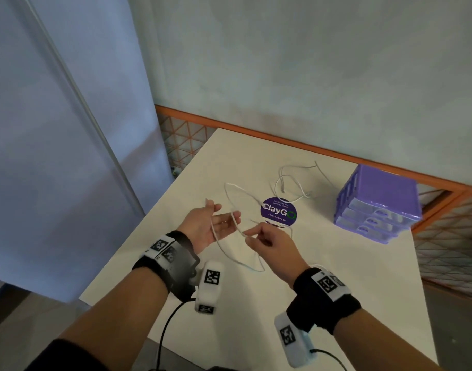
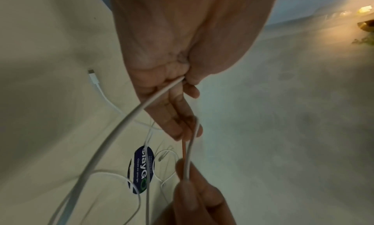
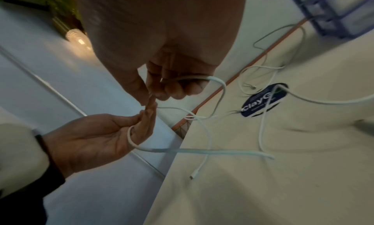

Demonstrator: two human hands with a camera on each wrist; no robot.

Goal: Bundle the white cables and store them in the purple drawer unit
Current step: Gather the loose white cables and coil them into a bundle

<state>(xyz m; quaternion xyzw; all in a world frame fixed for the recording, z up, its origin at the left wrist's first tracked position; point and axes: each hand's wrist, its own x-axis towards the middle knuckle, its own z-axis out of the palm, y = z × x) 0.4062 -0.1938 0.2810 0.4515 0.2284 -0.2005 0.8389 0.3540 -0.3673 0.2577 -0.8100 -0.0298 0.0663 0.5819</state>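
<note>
With the left hand (image 1: 212, 226) flat, straight fingers looped by the white cable (image 1: 230, 253) above the counter (image 1: 336, 277), the right hand (image 1: 269, 243) pinching it should wind even turns, purple drawer unit (image 1: 378, 203) waiting at two o'clock.

Cable in hand (image 1: 230, 247): was white, plain.
Second cable (image 1: 288, 180): was white, with a pale grey cast.
Drawer unit (image 1: 378, 202): had a purple frame and top; drawer fronts were clear and frosted.
Round sticker (image 1: 279, 211): was dark purple with white lettering and a green ring.
Tabletop (image 1: 336, 277): was off-white, unpatterned.
Wristbands (image 1: 323, 298): were black, carrying white blocks with black square-code markers.
Rail behind tabletop (image 1: 256, 131): was orange, above an orange diamond mesh.
</note>
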